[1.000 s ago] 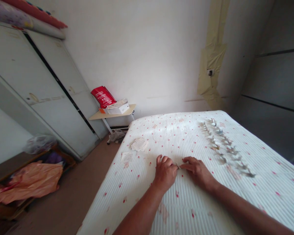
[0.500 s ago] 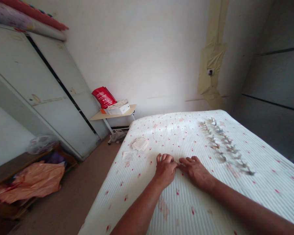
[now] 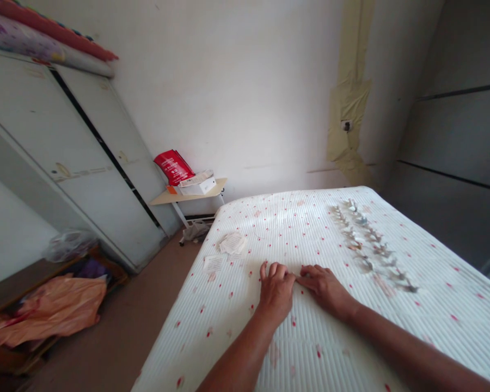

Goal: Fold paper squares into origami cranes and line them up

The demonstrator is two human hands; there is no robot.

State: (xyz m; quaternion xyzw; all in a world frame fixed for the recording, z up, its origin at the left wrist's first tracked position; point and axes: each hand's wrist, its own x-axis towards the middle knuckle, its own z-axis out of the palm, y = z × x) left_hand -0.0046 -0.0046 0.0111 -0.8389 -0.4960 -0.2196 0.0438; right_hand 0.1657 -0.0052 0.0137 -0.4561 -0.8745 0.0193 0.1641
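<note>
Head view: a bed under a ribbed white cover dotted in red forms the main surface, its left and far edges visible. A grey cabinet stands beyond the bed's left edge, with a strip of brown floor between the two. A small worktop stands just off the bed's far left corner and carries a red bag. Small folded figures are ranged in rows toward the bed's right side. The left hand and right hand are at the middle of the bed, well in from its left and far edges; to the right there is room on the bed before the figures. A paper pile lies near the bed's left edge, with a printed sheet closer to that edge. Smallest item: a small pale piece at the bed's middle, between the hands. The fingers of both are closed on it at the tips, largely hiding it; its shape cannot be told.
</note>
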